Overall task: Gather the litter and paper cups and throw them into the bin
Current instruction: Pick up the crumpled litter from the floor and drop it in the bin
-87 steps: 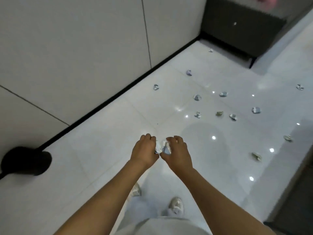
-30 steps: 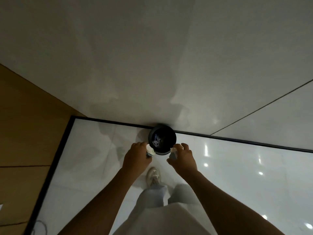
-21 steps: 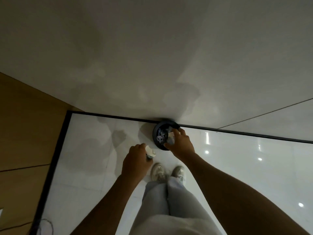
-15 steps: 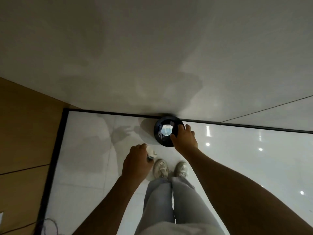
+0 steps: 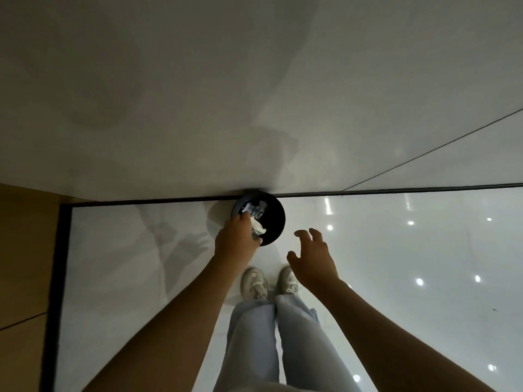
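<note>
A round black bin stands on the glossy floor against the wall's black skirting. Crumpled litter lies inside it. My left hand is over the bin's left rim and grips a crumpled white paper scrap that sticks out above the opening. My right hand hovers to the right of the bin, in front of it, fingers spread and holding nothing.
A pale wall rises directly behind the bin. A wooden panel bounds the floor on the left. My shoes stand just short of the bin. White floor tiles stretch to the right.
My right hand dropped its scrap into the bin and drew back to the right, now empty. My left hand moved from beside the bin to over its rim with its scrap.
</note>
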The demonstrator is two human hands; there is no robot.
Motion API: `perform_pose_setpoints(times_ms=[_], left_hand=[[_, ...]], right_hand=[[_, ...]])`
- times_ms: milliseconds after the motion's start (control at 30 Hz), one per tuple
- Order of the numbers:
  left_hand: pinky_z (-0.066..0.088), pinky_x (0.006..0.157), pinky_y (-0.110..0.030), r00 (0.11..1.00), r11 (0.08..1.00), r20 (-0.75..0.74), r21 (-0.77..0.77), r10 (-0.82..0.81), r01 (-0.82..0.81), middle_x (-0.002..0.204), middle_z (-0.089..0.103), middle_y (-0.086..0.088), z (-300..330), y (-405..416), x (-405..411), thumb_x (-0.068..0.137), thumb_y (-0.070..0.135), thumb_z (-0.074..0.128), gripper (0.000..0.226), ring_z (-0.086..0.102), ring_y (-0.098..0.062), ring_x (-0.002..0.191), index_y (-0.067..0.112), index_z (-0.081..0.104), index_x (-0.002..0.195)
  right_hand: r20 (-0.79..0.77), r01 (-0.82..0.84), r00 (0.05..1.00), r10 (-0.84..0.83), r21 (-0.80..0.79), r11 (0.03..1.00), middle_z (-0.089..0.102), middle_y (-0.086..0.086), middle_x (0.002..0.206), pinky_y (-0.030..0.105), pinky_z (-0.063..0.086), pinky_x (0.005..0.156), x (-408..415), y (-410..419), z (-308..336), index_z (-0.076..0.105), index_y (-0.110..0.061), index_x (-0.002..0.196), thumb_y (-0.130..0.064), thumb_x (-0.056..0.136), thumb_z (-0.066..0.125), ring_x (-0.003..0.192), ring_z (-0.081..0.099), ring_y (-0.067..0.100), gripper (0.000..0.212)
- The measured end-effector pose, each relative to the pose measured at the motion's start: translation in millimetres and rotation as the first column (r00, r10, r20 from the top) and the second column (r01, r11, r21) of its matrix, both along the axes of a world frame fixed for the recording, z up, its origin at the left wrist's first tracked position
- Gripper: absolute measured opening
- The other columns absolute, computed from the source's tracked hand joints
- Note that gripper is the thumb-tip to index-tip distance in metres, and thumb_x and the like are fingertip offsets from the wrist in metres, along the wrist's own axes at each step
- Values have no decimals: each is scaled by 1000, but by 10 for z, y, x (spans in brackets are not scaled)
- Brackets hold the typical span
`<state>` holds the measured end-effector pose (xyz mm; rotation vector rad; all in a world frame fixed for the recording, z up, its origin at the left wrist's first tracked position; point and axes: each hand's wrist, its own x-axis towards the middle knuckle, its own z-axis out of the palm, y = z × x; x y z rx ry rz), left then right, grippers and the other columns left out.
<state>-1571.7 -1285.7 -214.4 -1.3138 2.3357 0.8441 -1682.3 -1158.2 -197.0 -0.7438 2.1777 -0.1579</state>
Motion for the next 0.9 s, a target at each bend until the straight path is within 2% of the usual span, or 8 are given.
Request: perform_pose_setpoints(times_ms=[100,167,267,400,567,733,900], left_hand=[[45,92,-41,988,998,140,27,-68,65,134,46,-11,-141,-8,-153,84,41,67,68,46,-31,122,14,35,138],[45,91,-39,975,990,177,-10,-134,138,132,47,-10,-158,97,-194,88,40,62,59,46,-29,120,14,39,135],[44,91,-36,968,973,138,-59,-211,221,128,50,-9,-74,338,-233,93,35,54,42,46,-27,119,12,47,127],[40,100,-33,940,942,91,-46,-329,334,137,45,-8,169,786,-404,96,34,47,44,41,-25,127,12,41,135],[40,100,-34,858,857,113,-66,-502,510,134,47,-6,511,1479,-901,97,35,45,41,42,-23,124,14,43,132],[40,98,-34,793,789,90,-84,-602,609,132,50,-5,825,2316,-1718,97,35,43,40,44,-22,122,14,45,130],[38,99,-31,683,679,44,-79,-729,730,133,49,-4,1103,3304,-2682,98,34,42,41,44,-20,122,14,43,134]], right_hand=[[-10,9,1000,-9,-7,1000,18,8,158,38,41,104,-82,117,22,33,-20,146,-26,96,53,138,33,31,55],[-9,33,999,-33,-27,999,19,7,158,38,41,103,-133,214,51,33,-21,146,-27,96,52,137,35,30,54],[1,74,997,-74,-51,996,22,8,157,37,43,101,-194,403,124,34,-20,146,-27,96,52,133,39,28,53],[4,128,992,-128,-33,991,28,9,153,39,45,99,-347,791,276,35,-20,144,-26,95,52,129,42,29,52],[-19,179,984,-180,-28,983,27,9,153,40,45,97,-793,1480,524,34,-19,144,-25,95,50,130,39,30,53],[-51,272,961,-273,-31,962,30,9,152,41,44,98,-1462,2454,809,34,-18,145,-28,95,50,130,39,30,53],[-104,436,893,-437,-34,899,34,8,149,40,44,98,-2182,3564,1096,33,-19,145,-32,96,50,128,40,30,53]])
